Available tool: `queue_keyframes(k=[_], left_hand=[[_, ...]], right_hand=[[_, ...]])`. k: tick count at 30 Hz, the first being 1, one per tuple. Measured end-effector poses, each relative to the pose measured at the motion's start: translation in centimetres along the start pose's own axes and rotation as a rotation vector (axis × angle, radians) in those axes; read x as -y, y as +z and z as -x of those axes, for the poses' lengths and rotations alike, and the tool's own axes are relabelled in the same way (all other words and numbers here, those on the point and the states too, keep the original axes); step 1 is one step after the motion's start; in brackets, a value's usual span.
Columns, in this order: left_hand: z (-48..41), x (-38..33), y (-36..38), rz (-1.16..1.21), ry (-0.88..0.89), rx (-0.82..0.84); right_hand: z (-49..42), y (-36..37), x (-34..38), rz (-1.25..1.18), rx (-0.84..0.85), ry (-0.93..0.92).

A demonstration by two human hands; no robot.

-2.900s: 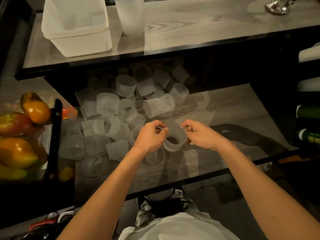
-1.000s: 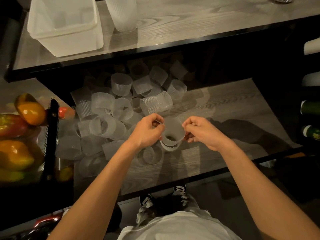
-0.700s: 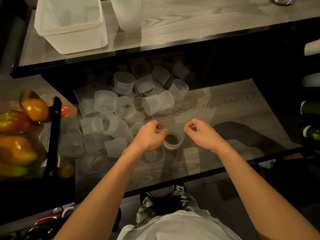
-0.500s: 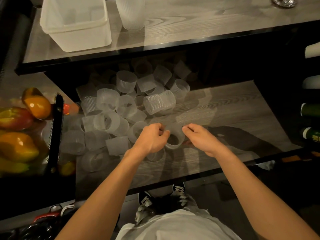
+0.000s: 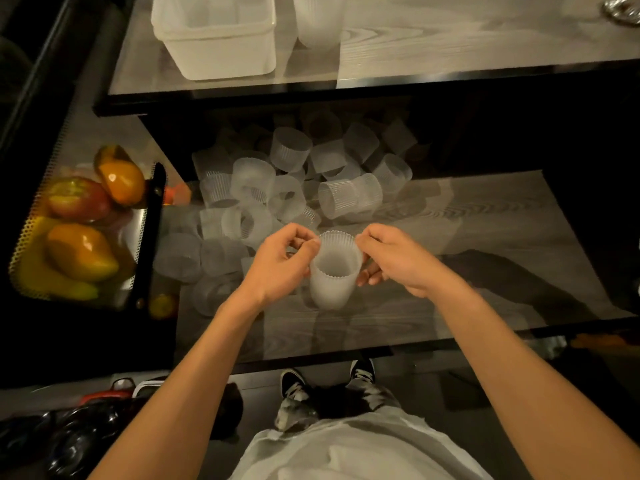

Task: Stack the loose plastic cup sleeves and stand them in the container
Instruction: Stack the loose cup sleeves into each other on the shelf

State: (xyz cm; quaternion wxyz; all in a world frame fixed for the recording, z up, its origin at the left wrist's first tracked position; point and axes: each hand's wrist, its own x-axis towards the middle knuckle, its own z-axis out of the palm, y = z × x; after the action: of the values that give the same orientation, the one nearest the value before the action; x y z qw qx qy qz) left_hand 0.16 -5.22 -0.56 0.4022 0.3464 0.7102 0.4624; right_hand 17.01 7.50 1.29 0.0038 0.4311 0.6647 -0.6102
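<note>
A short stack of translucent ribbed cup sleeves (image 5: pixel 334 270) is held upright over the lower wooden shelf (image 5: pixel 467 237). My left hand (image 5: pixel 282 263) pinches its rim on the left side and my right hand (image 5: pixel 393 259) pinches it on the right. Several loose sleeves (image 5: pixel 277 188) lie in a heap behind and left of my hands. A white plastic container (image 5: pixel 218 32) stands on the upper shelf at the back left. Beside it stands a taller sleeve stack (image 5: pixel 317 19).
A perforated metal basket (image 5: pixel 24 233) with mangoes and a banana sits at the left, close to the heap. The upper shelf's dark front edge (image 5: pixel 346 86) overhangs the back of the heap. Bottles lie at the far right edge. My shoes show below.
My hands lifted the stack off the shelf and it now looks taller, after dipping low over a sleeve half a second ago. The view shifted right and closer.
</note>
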Motion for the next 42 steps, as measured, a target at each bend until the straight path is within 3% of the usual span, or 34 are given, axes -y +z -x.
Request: queue_keyframes(k=[8,14,19,22,27,34,39,42], left_hand=[[0.7,2.7,-1.2,-0.102,-0.019,-0.054],[0.6,4.4,-0.9,-0.272,-0.112,0.037],[-0.5,3.6,-1.1,-0.312,-0.159,-0.172],[-1.3,3.0,-1.3,-0.352,-0.235,-0.165],[-2.1,2.0,-1.4,-0.407,-0.274,-0.079],[-2.5,1.0,-1.3,-0.41,-0.213,-0.033],[-2.7,0.3,-1.2,-0.278,-0.131,-0.136],[-2.7,0.0,-1.5,-0.049,-0.112,-0.217]], right_hand=[[-1.5,3.0,-1.1,0.099,0.029,0.037],[-2.0,3.0,-2.7,0.256,0.038,0.071],[-3.4,2.9,-2.3,0.274,-0.092,0.04],[-4.6,3.6,-1.4,0.285,-0.072,0.007],[-6.3,4.8,-0.3,0.247,0.025,-0.004],[-7.0,4.1,-0.4,0.102,-0.008,0.028],[-7.0,3.6,0.2,-0.072,-0.095,-0.015],[-6.4,2.9,0.9,-0.209,-0.162,-0.058]])
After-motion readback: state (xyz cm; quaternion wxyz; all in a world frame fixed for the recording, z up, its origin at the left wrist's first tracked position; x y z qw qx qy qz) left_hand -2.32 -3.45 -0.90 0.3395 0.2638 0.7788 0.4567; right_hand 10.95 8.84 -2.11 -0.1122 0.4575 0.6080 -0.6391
